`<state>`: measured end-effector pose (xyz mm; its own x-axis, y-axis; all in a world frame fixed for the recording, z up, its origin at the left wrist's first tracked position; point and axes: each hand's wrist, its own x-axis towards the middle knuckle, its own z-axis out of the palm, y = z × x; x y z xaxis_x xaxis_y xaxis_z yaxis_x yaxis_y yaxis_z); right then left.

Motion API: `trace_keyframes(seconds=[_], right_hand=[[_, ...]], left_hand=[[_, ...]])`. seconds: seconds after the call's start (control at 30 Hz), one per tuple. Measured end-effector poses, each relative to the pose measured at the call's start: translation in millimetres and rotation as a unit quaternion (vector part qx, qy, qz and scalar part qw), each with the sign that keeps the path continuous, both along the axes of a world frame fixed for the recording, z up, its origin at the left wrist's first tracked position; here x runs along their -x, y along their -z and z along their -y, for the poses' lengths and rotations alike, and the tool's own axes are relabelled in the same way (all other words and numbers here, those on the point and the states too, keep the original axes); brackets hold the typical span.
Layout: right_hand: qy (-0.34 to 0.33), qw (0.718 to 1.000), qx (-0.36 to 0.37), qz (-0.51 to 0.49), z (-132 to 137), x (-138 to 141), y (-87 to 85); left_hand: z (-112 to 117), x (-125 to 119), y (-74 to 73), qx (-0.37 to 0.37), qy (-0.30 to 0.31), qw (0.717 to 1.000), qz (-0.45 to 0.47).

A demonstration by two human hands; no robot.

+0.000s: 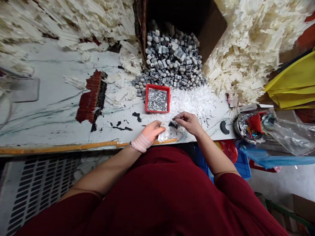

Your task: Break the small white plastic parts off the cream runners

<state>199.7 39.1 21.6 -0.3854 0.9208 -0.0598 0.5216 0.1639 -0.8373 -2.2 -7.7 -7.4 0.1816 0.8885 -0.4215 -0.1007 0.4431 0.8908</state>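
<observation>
My left hand (147, 136), in a pink striped glove, grips a white plastic strip (161, 134) at the bench's front edge. My right hand (187, 123) reaches in beside it, with its fingertips close together over a dark smudge. I cannot tell whether those fingers hold anything. Just beyond the hands, a red tray (157, 86) holds shiny metal pieces. Behind it, small grey-and-silver parts (172, 59) spill from a cardboard box onto the white workbench (49, 108). Heaps of white plastic pieces (246, 55) lie on both sides.
White crumbs (194, 103) cover the bench beside the tray. An orange strip (61, 148) edges the bench front. At right stand a metal tin (246, 126) with red items, a clear plastic bag (290, 134), yellow cloth (290, 82) and a blue crate (242, 165).
</observation>
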Motion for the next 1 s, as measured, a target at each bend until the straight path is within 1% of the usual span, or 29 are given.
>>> trace_keyframes(seconds=[0.03,0.1,0.17,0.2,0.3,0.43,0.53,0.6,0.73,0.83,1.0], right_hand=[[-0.024,0.999,-0.020,-0.010,3.2,6.7,-0.7],[-0.069,0.994,-0.080,0.021,9.6,18.9,-0.1],[-0.086,0.986,-0.124,0.078,16.0,27.9,1.8],[-0.083,0.984,-0.126,0.096,19.4,31.3,2.9],[-0.059,0.987,-0.091,0.117,29.9,40.0,5.9],[-0.088,0.983,-0.067,0.145,41.7,51.0,9.8],[-0.084,0.990,-0.015,0.108,46.8,55.3,11.5],[-0.072,0.993,0.004,0.091,48.8,55.6,11.9],[-0.081,0.993,0.002,0.091,50.4,53.2,11.2],[-0.082,0.993,0.014,0.083,50.2,50.8,10.1],[-0.085,0.993,0.031,0.071,48.9,48.5,10.8]], left_hand=[[-0.6,-3.8,-0.6,-0.006,0.003,1.000,0.002],[-0.3,-8.1,-2.9,-0.008,0.002,1.000,0.005],[2.7,-7.8,-5.8,0.003,-0.009,1.000,0.014],[5.2,-6.1,-7.2,0.012,-0.012,1.000,0.023],[15.7,3.4,-9.9,0.036,0.006,0.999,0.029],[30.2,17.4,-11.0,0.047,0.020,0.999,0.003],[36.3,21.9,-15.1,0.063,0.016,0.998,0.012],[37.5,22.0,-20.1,0.075,0.020,0.997,0.012],[36.6,20.8,-27.4,0.101,0.022,0.994,0.041],[36.4,21.0,-27.0,0.112,0.025,0.991,0.066],[36.5,20.5,-21.9,0.121,0.024,0.990,0.073]])
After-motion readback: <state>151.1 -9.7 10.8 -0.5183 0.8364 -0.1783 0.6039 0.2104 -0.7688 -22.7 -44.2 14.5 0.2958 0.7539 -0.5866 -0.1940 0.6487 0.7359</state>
